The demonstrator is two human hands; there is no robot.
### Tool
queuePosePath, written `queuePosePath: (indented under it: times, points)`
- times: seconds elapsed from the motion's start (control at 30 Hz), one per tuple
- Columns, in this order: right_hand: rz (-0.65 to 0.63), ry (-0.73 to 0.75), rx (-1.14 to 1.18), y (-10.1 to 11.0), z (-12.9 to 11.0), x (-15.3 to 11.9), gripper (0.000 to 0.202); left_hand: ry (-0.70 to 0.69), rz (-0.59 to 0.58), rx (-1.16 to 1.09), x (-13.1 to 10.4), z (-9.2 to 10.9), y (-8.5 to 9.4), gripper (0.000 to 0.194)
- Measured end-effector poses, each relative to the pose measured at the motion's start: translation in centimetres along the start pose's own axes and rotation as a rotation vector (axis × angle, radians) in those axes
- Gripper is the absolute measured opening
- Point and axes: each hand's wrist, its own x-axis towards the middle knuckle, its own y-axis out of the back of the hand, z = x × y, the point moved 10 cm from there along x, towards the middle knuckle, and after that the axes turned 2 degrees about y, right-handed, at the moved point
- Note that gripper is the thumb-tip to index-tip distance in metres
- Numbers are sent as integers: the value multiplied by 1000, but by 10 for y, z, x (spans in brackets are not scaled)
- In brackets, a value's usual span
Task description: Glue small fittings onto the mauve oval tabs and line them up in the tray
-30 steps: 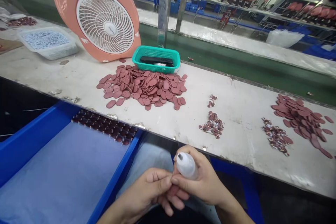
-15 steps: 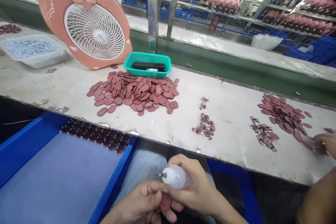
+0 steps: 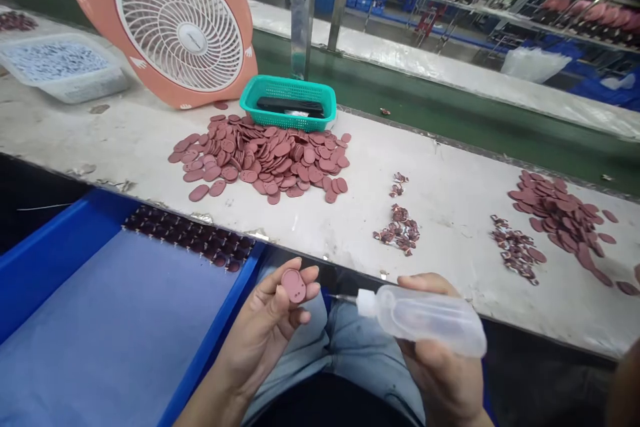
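Head view: I see the left hand [image 3: 273,320] with its thumb and fingers closed lightly on a flat, oval, dull-red disc [image 3: 293,285], held above the lap; small dark holes mark the disc's lower part. The right hand [image 3: 440,360] is wrapped around a translucent white plastic squeeze bottle [image 3: 430,320], which lies nearly level, its thin metal tip directed toward the disc but apart from it. Beyond the hands, the long off-white worktable [image 3: 450,200] bears a large heap of dull-red oval discs [image 3: 270,160] in front of a green perforated plastic basket [image 3: 289,121], with an orange-and-white fan [image 3: 193,37] beside it. Small dark-red and white pieces [image 3: 400,230] form a cluster farther right. At lower left, a blue plastic crate [image 3: 120,340] contains rows of dark-red pieces [image 3: 190,238] along its far side.
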Motion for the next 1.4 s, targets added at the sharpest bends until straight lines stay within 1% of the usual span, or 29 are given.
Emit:
queuePosePath:
  times: [0.07,0.17,0.3,0.4,0.5,0.63,0.7,0.8,0.97,1.03,1.1,1.2,1.4]
  points:
    - [53,55,14,1,-2,-9,46,-22,1,22,-2,1,0,28]
    - [82,130,-45,-9,-9,-14,41,-38,-5,48,-6,1,-2,29]
    - [34,127,-122,-26,-16,-7,40,-52,34,80,-11,4,-5,29]
    - [6,133,-146,-31,-20,-3,38,-60,48,83,-14,5,-8,27]
    - [-2,132,-153,-31,-20,-3,37,-67,24,81,-14,5,-8,26]
    - [-16,152,-174,-33,-22,-3,36,-71,37,88,-14,6,-7,26]
    - [-20,168,-170,-35,-25,-3,35,-78,53,92,-16,8,-9,27]
    - [-20,175,-169,-37,-27,-1,35,-85,105,89,-19,11,-10,28]
    - [-28,183,-204,-38,-28,1,36,-97,119,88,-21,15,-13,29]
    - [-6,197,-219,-36,-28,-1,35,-97,118,88,-21,15,-13,29]
    - [50,214,-234,-30,-28,-3,37,-94,117,86,-21,15,-13,28]
    - [102,207,-240,-24,-24,-6,40,-97,121,86,-20,16,-13,28]
    - [17,180,-202,-33,-24,-1,36,-114,132,93,-21,17,-12,29]
